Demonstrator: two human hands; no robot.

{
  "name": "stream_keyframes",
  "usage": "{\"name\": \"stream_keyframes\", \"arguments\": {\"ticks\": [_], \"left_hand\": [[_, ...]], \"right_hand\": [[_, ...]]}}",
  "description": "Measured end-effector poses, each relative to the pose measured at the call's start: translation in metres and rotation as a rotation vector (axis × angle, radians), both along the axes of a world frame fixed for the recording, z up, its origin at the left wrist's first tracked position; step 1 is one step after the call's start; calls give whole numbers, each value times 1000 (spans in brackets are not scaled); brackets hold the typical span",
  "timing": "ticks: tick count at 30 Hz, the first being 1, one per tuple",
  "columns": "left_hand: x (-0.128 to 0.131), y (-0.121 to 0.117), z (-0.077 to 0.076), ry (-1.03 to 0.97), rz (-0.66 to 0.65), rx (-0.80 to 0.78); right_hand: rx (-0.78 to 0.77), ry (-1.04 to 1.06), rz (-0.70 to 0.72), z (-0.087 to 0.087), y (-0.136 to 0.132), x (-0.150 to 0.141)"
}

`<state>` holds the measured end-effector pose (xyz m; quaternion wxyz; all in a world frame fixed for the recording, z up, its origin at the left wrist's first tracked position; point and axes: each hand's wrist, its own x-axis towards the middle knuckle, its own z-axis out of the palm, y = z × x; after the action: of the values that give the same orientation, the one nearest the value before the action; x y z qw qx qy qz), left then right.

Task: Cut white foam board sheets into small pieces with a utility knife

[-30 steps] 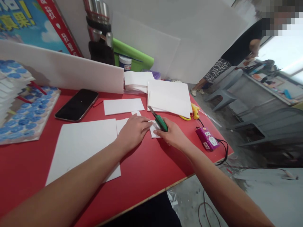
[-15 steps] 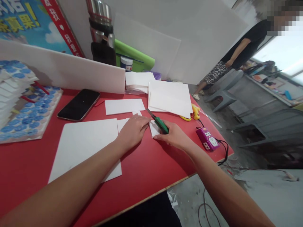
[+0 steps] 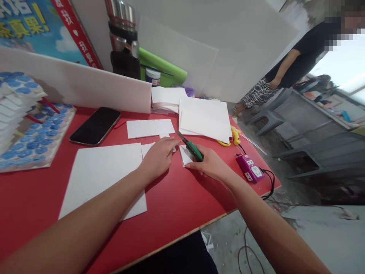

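Observation:
My right hand is closed around a green utility knife, its dark blade pointing away to the upper left. The thumb of that hand also rests on a small white board piece lying under the knife. My left hand lies palm down just left of it, fingers stretched forward over small white board scraps that it partly hides. Beneath my left forearm is a large white board sheet. Beyond the hands lies a white rectangular strip.
On the red table are a black phone, stacked white boards, a yellow glue gun and a purple box with cables. A blue-dotted model stands left, a steel flask behind. A person stands beyond.
My left hand has drawn slightly left, away from the small white piece. My right hand and the knife stay almost still. The person in the background has shifted a little.

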<state>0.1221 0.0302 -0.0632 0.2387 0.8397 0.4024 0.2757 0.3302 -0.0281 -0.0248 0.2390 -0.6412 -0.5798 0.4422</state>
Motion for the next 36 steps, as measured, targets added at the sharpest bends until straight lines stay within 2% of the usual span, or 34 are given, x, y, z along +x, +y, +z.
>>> {"name": "stream_keyframes", "arguments": {"ticks": [9, 15, 18, 23, 26, 30, 32, 36], "left_hand": [[-1, -3, -1, 107, -14, 33], [0, -1, -5, 114, -149, 146], [1, -5, -3, 90, -165, 206], [1, -8, 2, 30, -213, 180], [2, -5, 2, 58, -253, 187], [4, -2, 2, 107, -242, 226], [4, -3, 2, 118, -235, 251], [4, -4, 3, 124, -254, 277]], "right_hand": [[-9, -43, 13, 2, 0, -1], [-12, -55, 16, 3, 0, -1], [-4, -45, 26, 2, -1, 0], [6, -33, 41, 1, 0, 0], [2, -34, 46, 1, 1, 0], [-16, 35, 100, 3, 4, 9], [34, 2, 41, 3, 5, 18], [82, -161, -175, -2, 5, 33]]}}
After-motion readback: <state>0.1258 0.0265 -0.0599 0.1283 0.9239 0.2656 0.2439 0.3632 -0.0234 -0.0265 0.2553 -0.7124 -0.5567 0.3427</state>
